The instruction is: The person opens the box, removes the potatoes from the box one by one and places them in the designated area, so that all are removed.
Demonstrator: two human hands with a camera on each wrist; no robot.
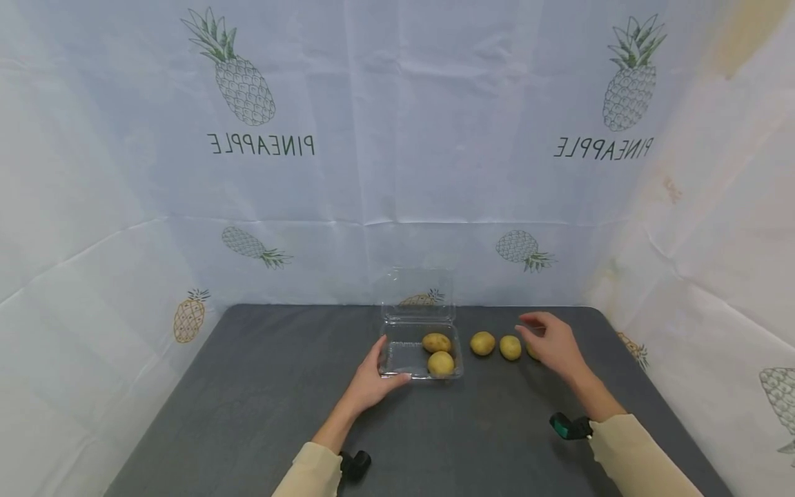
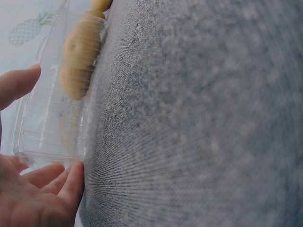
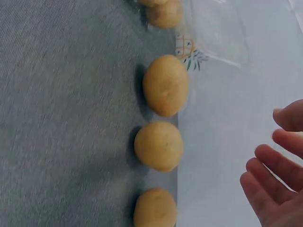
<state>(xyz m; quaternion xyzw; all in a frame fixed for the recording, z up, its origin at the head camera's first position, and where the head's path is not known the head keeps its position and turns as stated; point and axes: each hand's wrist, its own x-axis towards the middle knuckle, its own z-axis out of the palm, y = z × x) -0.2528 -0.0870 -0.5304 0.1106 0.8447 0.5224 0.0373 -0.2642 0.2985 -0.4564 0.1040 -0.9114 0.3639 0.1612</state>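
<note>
Here the left hand [image 1: 370, 384] is at the front left corner of a clear plastic clamshell box [image 1: 406, 359], which stands on the dark grey table [image 1: 248, 400] with its lid open and upright at the back. In the head view the thumb lies along the front wall of the box and the other fingers reach up along its left side; in the left wrist view the fingers [image 2: 52, 177] are nearly straight and touch the corner of the box, so the hand steadies the box more than it grasps it. Inside the box there are two potatoes, one further back [image 1: 437, 342] and one closer to the front wall [image 1: 441, 363], both in the right half of the box.

To the right of the box three more potatoes lie in a row on the table. The first potato [image 1: 482, 343] is just beside the box, the second potato [image 1: 511, 347] is next to it, and the third potato [image 1: 531, 351] is mostly hidden under the right hand [image 1: 551, 343] in the head view. The right hand hovers above this third potato with fingers spread and relaxed, holding nothing. The right wrist view shows the fingers [image 3: 272, 179] apart from the potatoes, not touching them.

Behind the table hangs a pale cloth [image 1: 397, 138] printed with pineapples.
</note>
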